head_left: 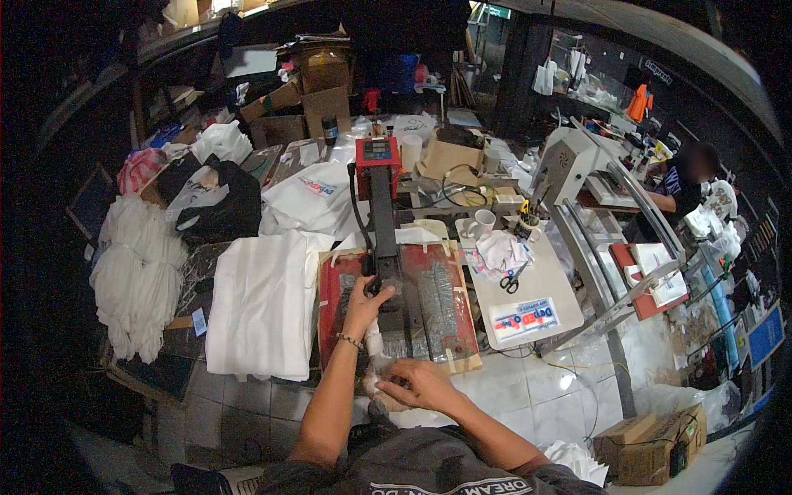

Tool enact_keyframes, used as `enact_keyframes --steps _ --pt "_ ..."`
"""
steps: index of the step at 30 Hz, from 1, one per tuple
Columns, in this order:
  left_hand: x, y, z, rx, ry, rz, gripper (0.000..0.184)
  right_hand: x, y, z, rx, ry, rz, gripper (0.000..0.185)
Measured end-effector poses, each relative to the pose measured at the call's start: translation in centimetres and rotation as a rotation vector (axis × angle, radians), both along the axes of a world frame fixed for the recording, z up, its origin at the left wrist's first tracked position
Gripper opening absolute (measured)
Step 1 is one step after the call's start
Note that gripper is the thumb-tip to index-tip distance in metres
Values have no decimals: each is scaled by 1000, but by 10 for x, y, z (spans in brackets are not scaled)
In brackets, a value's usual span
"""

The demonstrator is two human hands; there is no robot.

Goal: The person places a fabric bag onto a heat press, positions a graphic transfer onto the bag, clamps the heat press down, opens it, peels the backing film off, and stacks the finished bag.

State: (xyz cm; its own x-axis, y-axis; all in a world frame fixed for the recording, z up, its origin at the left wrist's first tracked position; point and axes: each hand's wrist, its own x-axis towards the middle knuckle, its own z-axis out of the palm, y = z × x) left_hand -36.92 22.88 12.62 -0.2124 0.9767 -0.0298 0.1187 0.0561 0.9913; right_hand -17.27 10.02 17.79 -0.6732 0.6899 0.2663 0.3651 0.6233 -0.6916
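A heat press with a red control box [377, 150] and a dark arm stands in front of me, its flat plate [436, 289] edged in red and tape. My left hand [365, 304] is wrapped round a dark part at the press's left side, near the wrapped lever [374, 340]. Lower down, my right hand [412, 384] has its fingers curled at the lever's near end; what they hold is partly hidden. Left of the press lies folded white cloth [260, 305]. Another white cloth with a printed logo [313, 198] lies behind it.
To the right, a pale board [528, 280] carries a mug [478, 223], scissors [511, 282] and a printed sheet [525, 320]. White bundles [136, 276] hang at the left. Cardboard boxes [652, 444] sit on the floor. A person [678, 186] is beyond a second press [569, 161].
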Motion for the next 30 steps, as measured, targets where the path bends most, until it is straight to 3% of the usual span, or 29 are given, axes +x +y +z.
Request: enact_keyframes --steps 7,9,13,18,21,23,27,30 --pt "0 -1 2 -71 4 -22 65 0 0 -4 -1 -1 -5 39" --pt "1 5 -10 86 -2 28 57 0 0 -5 2 1 -6 39" --pt "1 1 -5 75 14 31 59 0 0 -4 0 -21 -8 40" --pt "0 -4 10 -70 32 -3 60 0 -1 3 -27 -24 -20 40" --pt "2 -2 9 -11 31 24 59 -1 -3 4 -5 -79 8 49" --pt "1 0 9 -20 28 10 60 -4 -12 8 111 -310 31 64" --pt "-6 13 -1 4 30 22 60 -13 -33 6 160 -508 -68 77" --pt "-4 9 14 -154 44 1 59 -15 -32 20 154 -438 -64 80"
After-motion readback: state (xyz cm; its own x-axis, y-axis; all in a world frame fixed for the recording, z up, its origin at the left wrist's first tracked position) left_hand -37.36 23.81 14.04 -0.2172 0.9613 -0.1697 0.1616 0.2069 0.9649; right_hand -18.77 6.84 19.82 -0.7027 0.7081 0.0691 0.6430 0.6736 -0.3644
